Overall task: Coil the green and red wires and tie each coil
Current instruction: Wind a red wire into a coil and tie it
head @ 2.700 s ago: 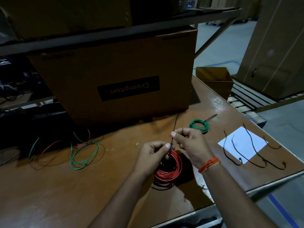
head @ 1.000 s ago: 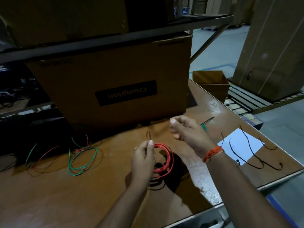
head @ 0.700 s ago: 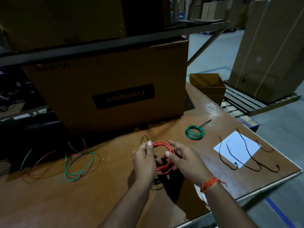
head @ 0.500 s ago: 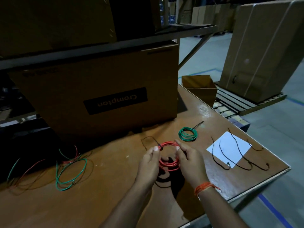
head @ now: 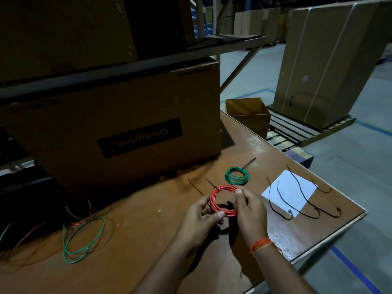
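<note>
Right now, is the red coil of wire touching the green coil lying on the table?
Apart. The head view shows the red coil held in both hands, with bare table between it and the green coil.

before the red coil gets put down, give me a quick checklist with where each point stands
1. Red coil held by both hands, left hand and right hand: ok.
2. Black tie wrapped round the coil: ok.
3. Tie cinched tight: cannot tell.
4. Tie's long tail trimmed: not ok, it trails free.
5. Tied green coil resting on the table: ok.
6. Loose wires coiled: not ok.
</note>
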The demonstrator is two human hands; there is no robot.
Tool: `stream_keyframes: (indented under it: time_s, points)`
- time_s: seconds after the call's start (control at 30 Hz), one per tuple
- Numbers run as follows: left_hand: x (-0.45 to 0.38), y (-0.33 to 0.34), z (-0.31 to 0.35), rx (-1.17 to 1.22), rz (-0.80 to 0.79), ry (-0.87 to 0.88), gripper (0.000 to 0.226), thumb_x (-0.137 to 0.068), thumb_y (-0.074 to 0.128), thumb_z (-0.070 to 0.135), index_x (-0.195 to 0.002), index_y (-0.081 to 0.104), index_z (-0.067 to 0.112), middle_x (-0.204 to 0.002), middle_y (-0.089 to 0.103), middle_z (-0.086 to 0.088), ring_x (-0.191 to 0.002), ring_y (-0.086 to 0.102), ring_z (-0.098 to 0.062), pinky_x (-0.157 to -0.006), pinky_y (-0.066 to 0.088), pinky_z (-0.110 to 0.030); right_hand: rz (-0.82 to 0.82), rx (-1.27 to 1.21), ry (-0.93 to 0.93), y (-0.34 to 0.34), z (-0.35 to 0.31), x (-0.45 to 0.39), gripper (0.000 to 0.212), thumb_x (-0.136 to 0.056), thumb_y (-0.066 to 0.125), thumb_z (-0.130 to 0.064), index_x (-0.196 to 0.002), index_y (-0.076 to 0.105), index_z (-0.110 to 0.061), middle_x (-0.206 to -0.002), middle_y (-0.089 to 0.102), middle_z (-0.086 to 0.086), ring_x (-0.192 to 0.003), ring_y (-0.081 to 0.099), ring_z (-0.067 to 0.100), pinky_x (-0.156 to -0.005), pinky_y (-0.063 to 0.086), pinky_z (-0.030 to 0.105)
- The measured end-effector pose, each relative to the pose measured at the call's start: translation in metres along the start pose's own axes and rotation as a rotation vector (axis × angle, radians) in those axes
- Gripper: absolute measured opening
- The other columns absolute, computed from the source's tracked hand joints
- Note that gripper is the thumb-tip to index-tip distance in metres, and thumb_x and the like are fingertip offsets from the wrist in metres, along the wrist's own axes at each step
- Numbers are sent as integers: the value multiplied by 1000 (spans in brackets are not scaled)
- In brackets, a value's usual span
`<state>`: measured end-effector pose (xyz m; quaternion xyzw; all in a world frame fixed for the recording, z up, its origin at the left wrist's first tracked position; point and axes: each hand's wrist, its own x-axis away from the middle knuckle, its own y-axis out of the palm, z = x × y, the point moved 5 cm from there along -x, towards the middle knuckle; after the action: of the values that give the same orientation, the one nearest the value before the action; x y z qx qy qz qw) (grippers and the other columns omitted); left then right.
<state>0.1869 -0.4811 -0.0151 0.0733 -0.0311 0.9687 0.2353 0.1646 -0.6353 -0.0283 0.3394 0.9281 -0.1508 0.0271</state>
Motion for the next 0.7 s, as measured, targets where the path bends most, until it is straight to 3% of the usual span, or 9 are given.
stream_keyframes:
  time_s: [0.07, 0.17, 0.27, 0.33, 0.43, 0.6, 0.7]
  points:
    - [-1, -3, 0, 14, 13, 11, 43, -94, 69, 8, -128, 63, 34, -98, 76, 7, -92, 70, -14, -75, 58, -36, 14, 13, 12, 3, 4, -1, 26, -104, 48, -28, -89, 69, -21, -69, 61, -11, -67, 58, -3, -57, 39, 9]
    - [0, -2, -3, 36, 5, -9, 37, -98, 65, 15, -128, 65, 38, -84, 70, 1, -79, 66, -19, -68, 56, -39, 61, 31, 35, 6, 9, -2, 31, -104, 46, -35, -103, 73, -20, -82, 70, -7, -80, 65, 7, -64, 48, 22]
    - [-2, -5, -6, 1, -8, -38, 26, -107, 48, 32, -125, 67, 29, -81, 69, -5, -74, 62, -21, -69, 51, -36, 92, 67, 27, 6, 9, -2, 30, -103, 47, -35, -107, 74, -21, -89, 72, -7, -85, 65, 10, -69, 52, 24]
    - [-5, -5, -6, -27, -18, -70, 33, -108, 43, 38, -116, 70, 20, -80, 70, -5, -73, 62, -20, -68, 50, -32, 95, 107, 29, 7, 11, -3, 31, -103, 47, -34, -110, 74, -20, -96, 73, -4, -90, 66, 12, -74, 54, 25]
    - [-11, -3, -6, -90, -35, -78, 21, -103, 56, 25, -121, 68, 22, -88, 75, 2, -83, 71, -12, -76, 56, -26, 32, 163, 19, 10, 10, -5, 30, -103, 47, -33, -113, 72, -22, -100, 73, -5, -94, 66, 14, -82, 57, 34]
    - [-31, -7, -16, -189, 78, -101, 37, -96, 65, 14, -128, 62, 31, -97, 77, 1, -90, 74, -10, -87, 61, -37, -119, 298, 16, 18, 12, -11, 34, -101, 47, -32, -128, 63, -20, -114, 69, -1, -107, 63, 18, -91, 55, 39]
    - [-34, -7, -18, -120, 133, -105, 39, -95, 67, 11, -124, 59, 36, -97, 77, 4, -89, 75, -11, -85, 62, -39, -136, 187, 49, 14, 9, -10, 31, -100, 51, -26, -128, 64, -23, -114, 69, -5, -106, 64, 15, -92, 56, 38]
